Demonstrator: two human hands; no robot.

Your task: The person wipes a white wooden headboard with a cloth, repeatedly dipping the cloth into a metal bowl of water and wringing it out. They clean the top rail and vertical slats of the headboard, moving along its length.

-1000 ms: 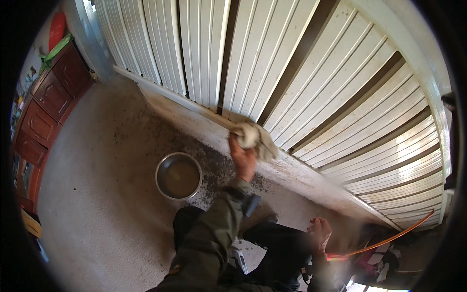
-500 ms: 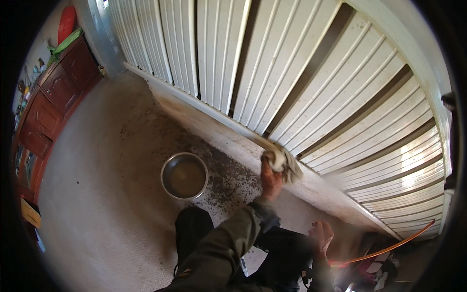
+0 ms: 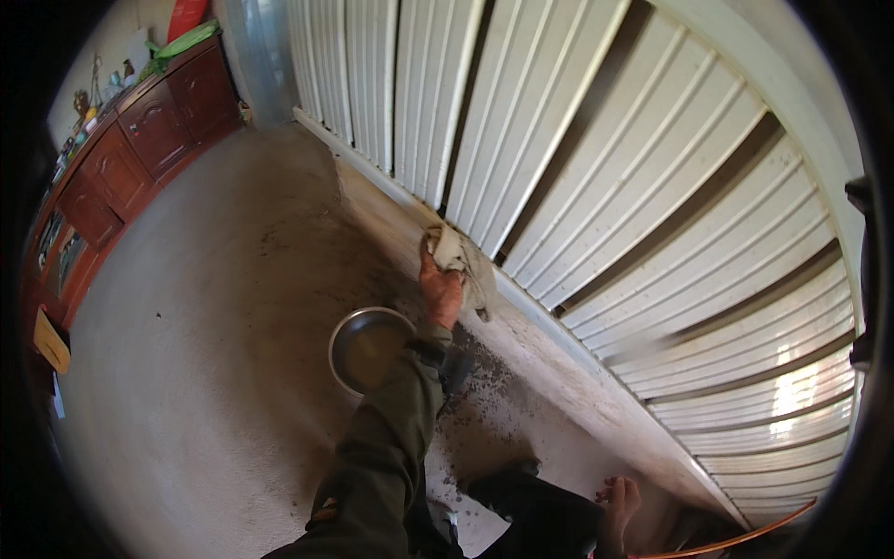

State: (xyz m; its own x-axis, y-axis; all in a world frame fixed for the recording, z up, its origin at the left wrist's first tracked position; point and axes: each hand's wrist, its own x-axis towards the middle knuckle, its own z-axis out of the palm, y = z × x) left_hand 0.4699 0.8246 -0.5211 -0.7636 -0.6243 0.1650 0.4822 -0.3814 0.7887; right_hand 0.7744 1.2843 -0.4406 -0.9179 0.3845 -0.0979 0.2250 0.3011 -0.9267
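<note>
My left hand [image 3: 441,289] is closed around a crumpled, dirty white rag [image 3: 477,281]. It presses the rag against the base ledge [image 3: 531,340] below a white slatted metal panel [image 3: 577,168]. Under my left forearm stands a round metal basin [image 3: 368,349] with murky water in it, partly covered by the sleeve. At the lower right my right hand [image 3: 622,501] hangs beside my knee, its fingers loosely bent and apart, with nothing visible in them.
Dark wet dirt [image 3: 484,382] is scattered on the concrete floor [image 3: 205,363] along the ledge. A red-brown cabinet [image 3: 121,163] topped with small items stands far left. A thin orange curved strip [image 3: 745,538] lies near the lower right edge.
My left hand has slid the rag up and left along the ledge, its forearm now overlapping the basin. The view has shifted, and my right hand sits lower in it.
</note>
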